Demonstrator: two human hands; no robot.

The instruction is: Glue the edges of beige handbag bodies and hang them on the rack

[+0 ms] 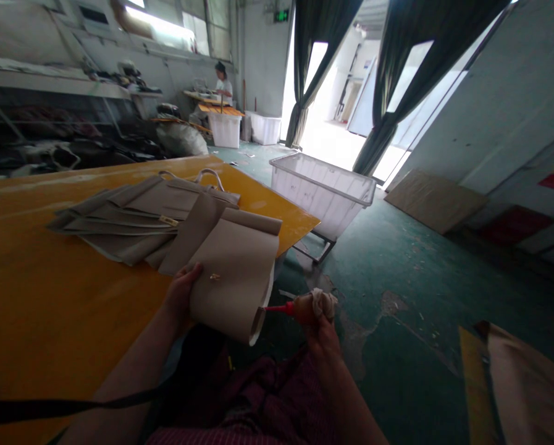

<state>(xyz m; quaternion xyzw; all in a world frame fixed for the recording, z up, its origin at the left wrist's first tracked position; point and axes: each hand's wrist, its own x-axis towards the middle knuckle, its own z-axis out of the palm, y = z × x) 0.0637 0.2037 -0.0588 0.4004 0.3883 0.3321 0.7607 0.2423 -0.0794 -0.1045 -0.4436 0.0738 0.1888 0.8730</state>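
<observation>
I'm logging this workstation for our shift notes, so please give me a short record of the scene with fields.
Left hand: holds a curled beige sheet with a small gold fitting
Right hand: grips a squeeze bottle with a rag at its top
Red nozzle: at the sheet's curled edge; contact cannot be told
Beside: folded beige panels on a yellow table
Background: clear plastic crate on a metal frame; co-worker at a far bench

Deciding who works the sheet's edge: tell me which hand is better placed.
The right hand, probably: it holds a red-nozzled squeeze bottle at the rolled beige sheet; the left hand supports the sheet.
</observation>
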